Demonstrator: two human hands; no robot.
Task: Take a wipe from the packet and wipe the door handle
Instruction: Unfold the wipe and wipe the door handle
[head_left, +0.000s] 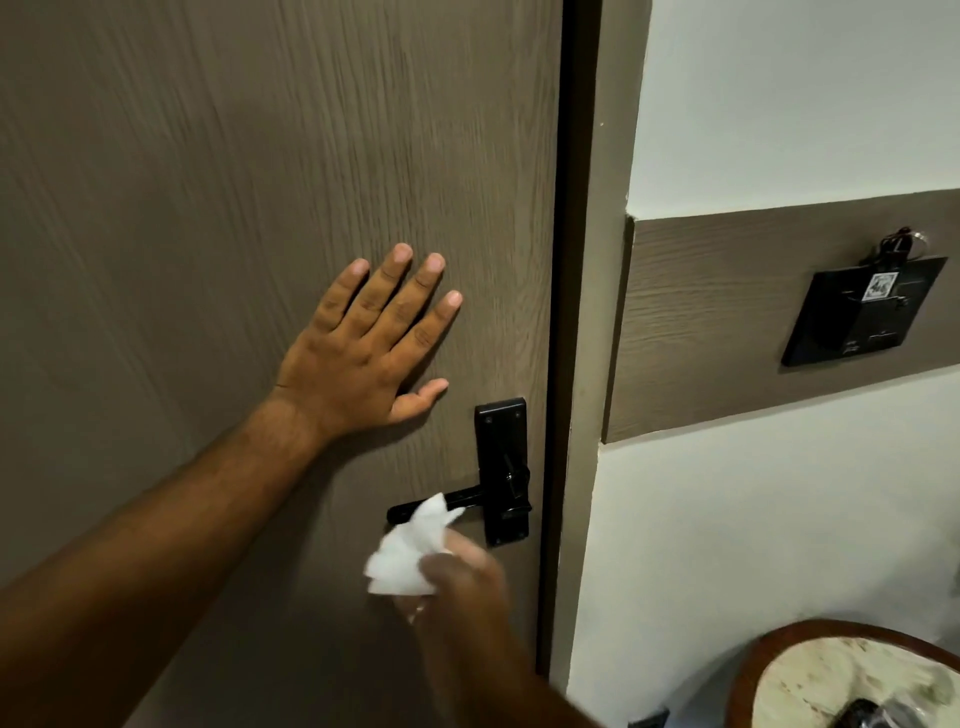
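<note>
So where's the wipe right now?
The wipe is bunched in the right hand, low in the head view, its top edge at the black door handle, below the left hand flat on the door.

Door handle (470, 503): black lever on a black upright plate, level, pointing left. Wipe (410, 548): white, crumpled, its upper tip lying against the lever's middle.
</note>
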